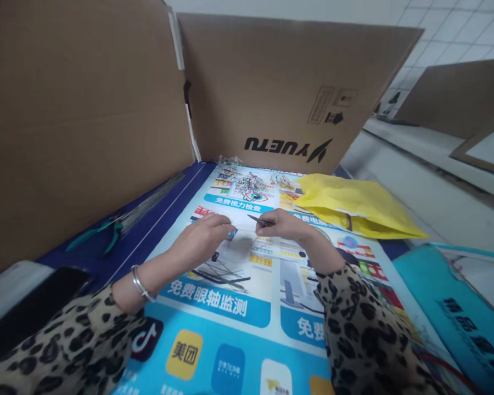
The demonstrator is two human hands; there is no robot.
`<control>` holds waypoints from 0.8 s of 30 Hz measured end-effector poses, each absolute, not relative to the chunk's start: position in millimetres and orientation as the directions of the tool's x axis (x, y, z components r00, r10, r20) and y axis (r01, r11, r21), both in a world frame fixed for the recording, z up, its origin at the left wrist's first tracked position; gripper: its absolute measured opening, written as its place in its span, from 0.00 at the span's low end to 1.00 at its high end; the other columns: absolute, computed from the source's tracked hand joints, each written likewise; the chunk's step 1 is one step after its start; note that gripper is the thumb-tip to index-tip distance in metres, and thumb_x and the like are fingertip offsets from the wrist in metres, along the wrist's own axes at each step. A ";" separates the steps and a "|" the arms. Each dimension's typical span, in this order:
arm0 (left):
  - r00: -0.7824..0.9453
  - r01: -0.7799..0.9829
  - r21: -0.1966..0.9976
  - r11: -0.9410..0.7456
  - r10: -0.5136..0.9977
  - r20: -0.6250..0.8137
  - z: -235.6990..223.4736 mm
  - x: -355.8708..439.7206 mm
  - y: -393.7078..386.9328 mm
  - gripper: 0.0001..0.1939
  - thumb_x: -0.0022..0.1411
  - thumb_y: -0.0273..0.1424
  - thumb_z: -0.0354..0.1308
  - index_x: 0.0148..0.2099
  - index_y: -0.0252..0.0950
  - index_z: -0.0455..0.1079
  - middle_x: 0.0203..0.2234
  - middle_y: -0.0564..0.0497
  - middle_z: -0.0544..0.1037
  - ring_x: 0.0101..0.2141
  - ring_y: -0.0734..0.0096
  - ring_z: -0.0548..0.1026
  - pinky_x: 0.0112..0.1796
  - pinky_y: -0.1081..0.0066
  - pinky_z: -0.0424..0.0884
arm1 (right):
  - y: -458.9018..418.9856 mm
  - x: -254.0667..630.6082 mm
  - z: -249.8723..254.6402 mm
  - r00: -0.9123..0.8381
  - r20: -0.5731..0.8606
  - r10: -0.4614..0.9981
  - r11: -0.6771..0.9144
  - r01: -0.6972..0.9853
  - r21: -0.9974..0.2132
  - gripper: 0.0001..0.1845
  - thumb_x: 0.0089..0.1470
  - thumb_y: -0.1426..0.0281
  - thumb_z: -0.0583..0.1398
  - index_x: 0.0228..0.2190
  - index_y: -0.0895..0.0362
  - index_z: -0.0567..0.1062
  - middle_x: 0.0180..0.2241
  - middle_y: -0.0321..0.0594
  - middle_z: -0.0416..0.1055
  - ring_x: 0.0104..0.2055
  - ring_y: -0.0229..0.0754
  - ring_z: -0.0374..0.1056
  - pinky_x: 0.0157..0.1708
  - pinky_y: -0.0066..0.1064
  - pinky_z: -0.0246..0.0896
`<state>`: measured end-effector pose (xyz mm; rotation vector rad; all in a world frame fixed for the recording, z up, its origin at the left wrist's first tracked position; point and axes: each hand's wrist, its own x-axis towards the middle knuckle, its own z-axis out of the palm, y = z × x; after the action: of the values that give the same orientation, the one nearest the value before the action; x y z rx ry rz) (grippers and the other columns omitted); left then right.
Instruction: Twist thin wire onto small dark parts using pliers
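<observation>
Both of my hands are raised over the printed poster sheet (218, 329), a short gap between them. My right hand (282, 225) is closed around a slim dark pointed tool (257, 220), its tip aimed left; whether it is tweezers cannot be told. A pinch of thumb and fingers closes my left hand (208, 236); what it holds, if anything, is too small to make out. Below the hands several thin dark wire-like pieces (226, 276) lie on the sheet. Beyond them sits a tangled heap of thin wire-like pieces (251, 185).
Tall cardboard panels (271, 93) wall in the back and left. Teal-handled pliers (114, 238) and a bundle of thin strands (150, 203) lie at left, near a black phone-like object (45, 312). At right are a yellow bag (358, 206) and a teal packet (448, 296).
</observation>
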<state>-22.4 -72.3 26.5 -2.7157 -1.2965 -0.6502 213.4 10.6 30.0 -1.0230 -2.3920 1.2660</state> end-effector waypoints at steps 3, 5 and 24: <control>0.611 0.764 -0.038 -0.644 0.705 0.359 31.4 -13.9 -58.3 0.12 0.59 0.24 0.48 0.43 0.36 0.69 0.36 0.46 0.73 0.39 0.64 0.67 0.39 0.65 0.62 | 8.5 210.1 30.9 -0.717 -0.041 0.696 0.405 0.440 -0.802 0.10 0.43 0.65 0.59 0.26 0.59 0.73 0.21 0.31 0.63 0.25 0.32 0.56 0.26 0.25 0.50; 0.638 0.756 -0.093 -0.648 0.696 0.329 32.0 -9.0 -49.5 0.10 0.58 0.24 0.50 0.41 0.35 0.70 0.30 0.47 0.73 0.36 0.64 0.67 0.37 0.65 0.61 | 7.7 208.1 30.4 -0.703 -0.011 0.711 0.419 0.437 -0.796 0.10 0.43 0.65 0.59 0.26 0.59 0.73 0.21 0.31 0.63 0.25 0.32 0.55 0.26 0.25 0.50; 0.672 0.734 -0.219 -0.642 0.642 0.370 10.3 -15.2 -13.9 0.05 0.58 0.25 0.50 0.31 0.33 0.66 0.28 0.45 0.69 0.34 0.62 0.64 0.32 0.65 0.59 | 19.7 164.6 13.6 -0.407 -0.006 0.914 0.340 0.773 -0.536 0.06 0.41 0.68 0.56 0.21 0.55 0.72 0.20 0.32 0.65 0.25 0.35 0.59 0.24 0.25 0.48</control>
<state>-15.2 -13.9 10.3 -2.5372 -1.0853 -0.3679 164.6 19.7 13.6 -1.5055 -2.3132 0.6766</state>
